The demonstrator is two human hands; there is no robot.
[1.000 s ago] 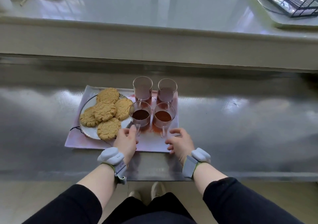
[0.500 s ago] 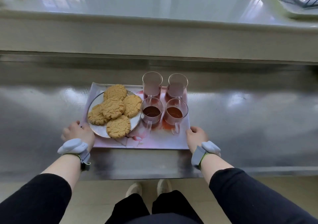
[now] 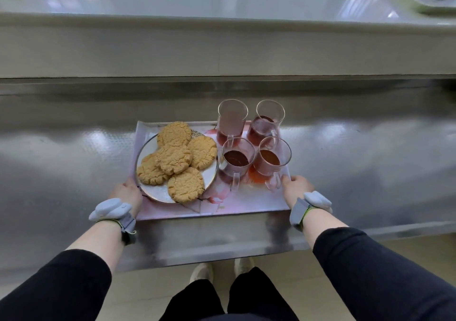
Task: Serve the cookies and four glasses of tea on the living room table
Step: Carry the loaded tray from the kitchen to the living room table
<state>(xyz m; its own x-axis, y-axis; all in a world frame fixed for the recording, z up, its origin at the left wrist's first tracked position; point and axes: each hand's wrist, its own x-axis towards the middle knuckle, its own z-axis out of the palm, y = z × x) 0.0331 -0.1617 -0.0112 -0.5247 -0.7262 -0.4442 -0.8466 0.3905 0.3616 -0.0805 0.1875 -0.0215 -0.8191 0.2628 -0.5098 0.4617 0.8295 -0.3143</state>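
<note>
1. pink, marble-patterned, the serving tray (image 3: 241,203) lay on a shiny steel counter (image 3: 370,153), close to the counter's near edge.
2. on the left half of the tray sat a white plate (image 3: 158,191) with a thin gold rim, carrying five round cookies (image 3: 176,159) that overlapped one another in a loose heap.
3. on the right half stood four glasses of tea (image 3: 238,164), clear handled glasses set two by two and nearly touching.
4. the two near glasses showed dark brown tea, and their handles pointed toward the person; the two far glasses held a reddish drink.
5. the left hand (image 3: 127,192) was closed around the tray's left edge, beside the plate, with the fingers hidden under the rim.
6. the right hand (image 3: 297,188) gripped the tray's right edge, just beside the handle of the near right glass.
7. whether the tray was lifted or resting on the steel could not be told.
8. each wrist wore a pale grey band (image 3: 311,203) with a rounded device on it, and black sleeves (image 3: 385,276) covered the forearms.
9. beyond the counter rose a pale ledge (image 3: 222,46), and pale shoes (image 3: 201,272) showed on the floor below.
</note>
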